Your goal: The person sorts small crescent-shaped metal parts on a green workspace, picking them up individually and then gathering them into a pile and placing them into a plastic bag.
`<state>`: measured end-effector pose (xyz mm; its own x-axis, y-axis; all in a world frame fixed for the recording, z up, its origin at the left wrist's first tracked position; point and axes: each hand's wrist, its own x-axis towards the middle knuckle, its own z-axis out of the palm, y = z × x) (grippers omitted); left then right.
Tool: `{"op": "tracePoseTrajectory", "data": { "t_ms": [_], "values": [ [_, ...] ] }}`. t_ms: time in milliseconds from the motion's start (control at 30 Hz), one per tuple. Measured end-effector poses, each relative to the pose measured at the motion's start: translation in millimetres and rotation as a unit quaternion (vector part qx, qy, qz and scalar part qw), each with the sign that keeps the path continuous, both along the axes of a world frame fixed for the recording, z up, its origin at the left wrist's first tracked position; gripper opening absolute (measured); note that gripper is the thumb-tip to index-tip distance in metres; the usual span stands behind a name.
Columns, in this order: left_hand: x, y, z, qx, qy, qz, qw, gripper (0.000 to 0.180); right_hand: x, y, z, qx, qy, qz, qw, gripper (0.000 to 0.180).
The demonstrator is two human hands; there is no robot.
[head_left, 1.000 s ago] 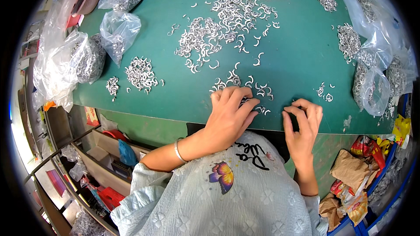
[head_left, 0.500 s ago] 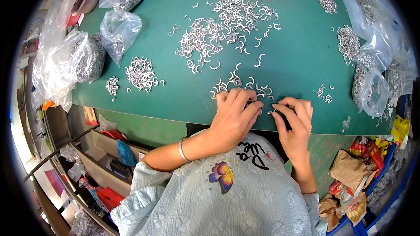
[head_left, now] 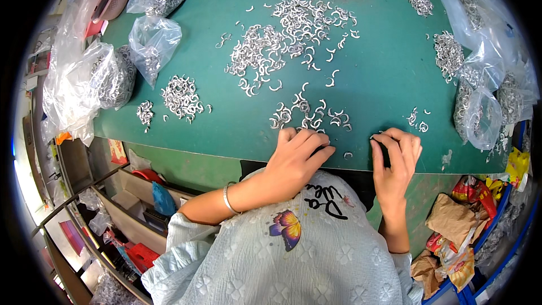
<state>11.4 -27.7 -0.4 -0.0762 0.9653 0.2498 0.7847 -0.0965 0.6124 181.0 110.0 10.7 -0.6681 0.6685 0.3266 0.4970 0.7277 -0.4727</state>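
Small curved silver metal pieces lie scattered on a green table [head_left: 226,124]. The largest heap [head_left: 288,39] is at the middle back, and a looser cluster [head_left: 307,114] lies just beyond my hands. My left hand [head_left: 293,158] rests palm-down at the table's near edge, fingers together and bent; what lies under it is hidden. My right hand [head_left: 395,155] is a little to the right, fingers curled in a pinch with a silver bit showing at the fingertips. One loose piece [head_left: 348,155] lies between the hands. A bracelet [head_left: 227,199] is on my left wrist.
A smaller pile of pieces [head_left: 180,97] sits at the left, with clear plastic bags of pieces [head_left: 107,79] beyond it. More bags [head_left: 480,113] and piles [head_left: 449,51] line the right side. Crumpled wrappers [head_left: 457,231] fill a bin at the lower right, with shelves [head_left: 130,203] under the table at the left.
Half a second ago the two hands were almost touching; now my right hand has drawn off to the right. The left hand has stayed at the near edge.
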Motion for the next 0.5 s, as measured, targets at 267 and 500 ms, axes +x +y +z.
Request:
{"op": "tracePoseTrajectory", "data": {
  "t_ms": [267, 500],
  "values": [
    [5.3, -1.4, -2.6, 0.01, -0.013, 0.037, 0.999, 0.037, -5.6, -16.5, -4.0, -0.078, 0.001, 0.133, 0.988, 0.018],
    [10.1, -2.4, 4.3, -0.009, -0.006, 0.057, 0.998, 0.046, -21.0, -14.7, -10.3, -0.078, 0.082, 0.103, 0.988, 0.017]
  ]
}}
